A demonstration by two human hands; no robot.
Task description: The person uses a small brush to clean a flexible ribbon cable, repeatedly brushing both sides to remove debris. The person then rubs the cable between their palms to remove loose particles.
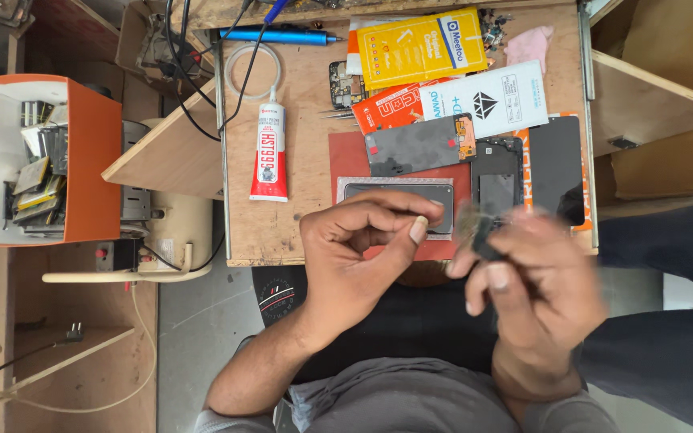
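Nearest the camera in the head view, two bare hands are raised above the lap, in front of the wooden surface (282,224). A small dark part (483,232) is pinched at the fingertips of the right hand (523,281), whose fingers are curled shut around it; motion blur hides the part's outline. The left hand (358,256) is seen loosely curled, thumb brought toward the forefinger, and whether anything tiny is held between them cannot be told.

The small dark part is judged light, thin and probably stiff, and likely fragile, so it is best taken by its edges with the fingertips, as it appears to be held. Its long axis seems to run roughly away from the body, toward the surface, though the blur leaves this uncertain, and which end leads cannot be made out.

Just beyond the left hand's knuckles a phone frame with a metal rim (399,196) is laid flat on a red mat (350,164). Beyond the right hand a dark phone body (496,176) and a black screen panel (557,164) are laid side by side. Further from the left hand, a red-and-white glue tube (269,148) lies lengthwise, nozzle pointing away from the body. An orange box (90,160) of scrap parts stands well off beyond the left hand's outer side.
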